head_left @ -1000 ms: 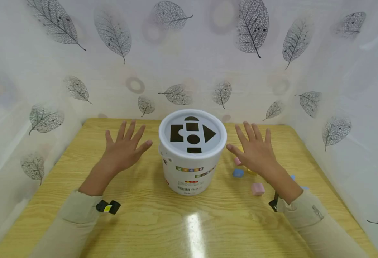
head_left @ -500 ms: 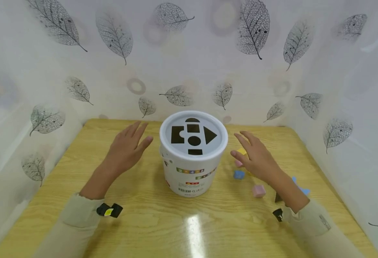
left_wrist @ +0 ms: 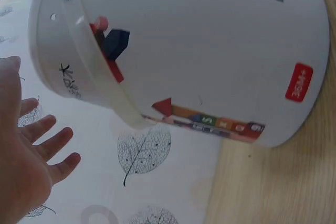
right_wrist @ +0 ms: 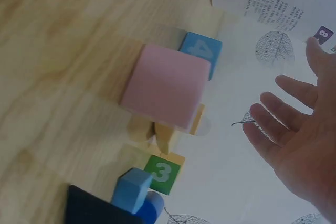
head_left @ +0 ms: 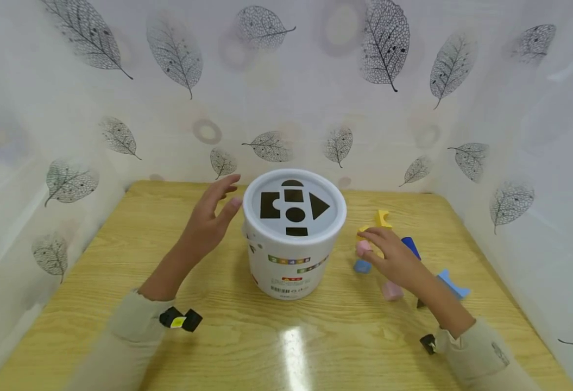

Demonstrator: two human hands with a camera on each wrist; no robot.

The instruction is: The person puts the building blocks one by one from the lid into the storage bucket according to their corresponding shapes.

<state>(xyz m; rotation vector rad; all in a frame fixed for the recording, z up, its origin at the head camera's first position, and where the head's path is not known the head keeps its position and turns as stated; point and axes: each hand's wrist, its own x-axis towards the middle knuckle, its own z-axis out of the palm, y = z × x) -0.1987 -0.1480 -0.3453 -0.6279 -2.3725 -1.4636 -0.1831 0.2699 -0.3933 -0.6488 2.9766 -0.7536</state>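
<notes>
A white bucket (head_left: 286,266) stands upright on the table, its lid (head_left: 316,228) cut with several shaped holes. My left hand (head_left: 205,222) is beside the bucket's left rim, fingers relaxed and thumb tip right at the rim; the left wrist view shows it holding nothing near the white handle (left_wrist: 86,40). Over the toy blocks on the right is my right hand (head_left: 396,260), its fingers loosely bent and nothing held in the right wrist view. From above, its thumb and fingertips overlap a small pink block (head_left: 363,247). A blue block (head_left: 362,266) lies just below that.
A pink cube (head_left: 391,291) sits partly under the right hand. Farther back are a yellow arch block (head_left: 383,218) and a dark blue block (head_left: 410,247). A light blue arch block (head_left: 453,285) lies by the right forearm. Leaf-printed cloth (head_left: 286,81) surrounds the table.
Both hands were spread wide on either side of the bucket. My left hand has moved right towards the rim, fingers bending; my right hand has lowered towards the blocks, fingers drawn together.
</notes>
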